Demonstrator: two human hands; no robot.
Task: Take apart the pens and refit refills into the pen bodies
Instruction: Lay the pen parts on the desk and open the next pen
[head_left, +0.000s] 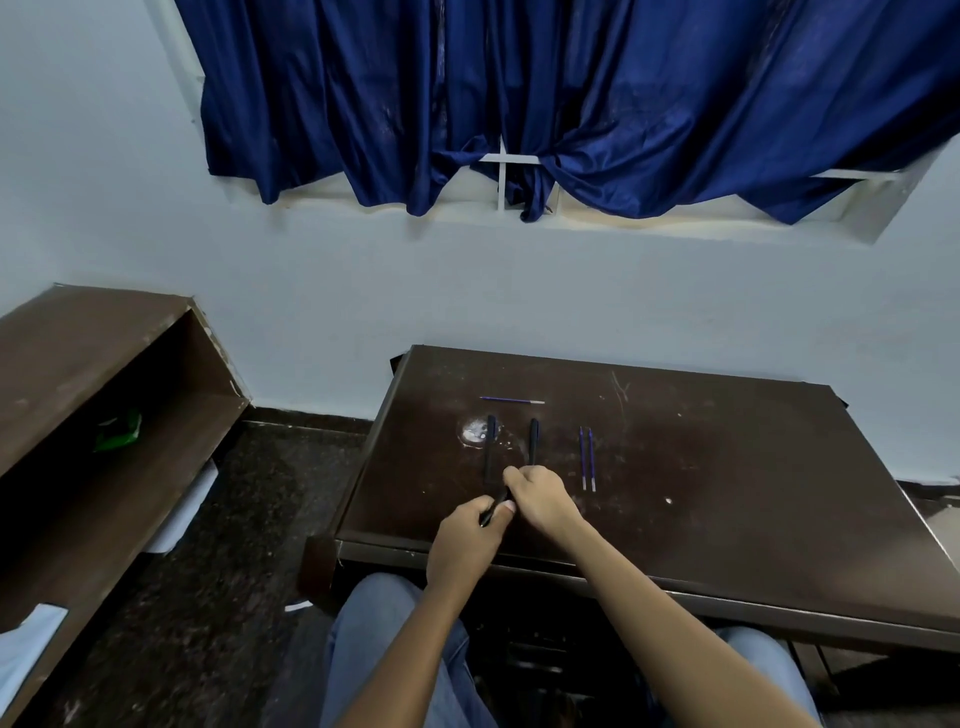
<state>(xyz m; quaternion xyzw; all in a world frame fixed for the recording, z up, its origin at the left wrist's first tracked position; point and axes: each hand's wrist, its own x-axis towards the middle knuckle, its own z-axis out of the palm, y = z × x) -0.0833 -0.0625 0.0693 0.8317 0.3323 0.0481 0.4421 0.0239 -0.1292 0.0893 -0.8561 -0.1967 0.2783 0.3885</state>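
Person sits at a dark brown surface (727, 467). Both hands meet near its front edge, about 7 o'clock of the surface. Left hand (467, 535) has its fingers curled round the lower end of a black pen (494, 508). Right hand (540, 496) is curled round the upper end, knuckles up. The pen is tilted, hands touching.

At 12 o'clock of the hands, two black pen bodies lie roughly parallel. The left body (490, 452) lies across a white smudge (474, 432). The right body (533, 440) has its near end hidden by the right hand. At 2 o'clock lie two purple refills (582, 457), side by side. Farther at 12 o'clock a single refill (511, 400) lies crosswise.

Blue curtain (571, 93) hangs on the back wall. Brown shelf (78, 353) stands at 9 o'clock with something green (118, 430) on it.
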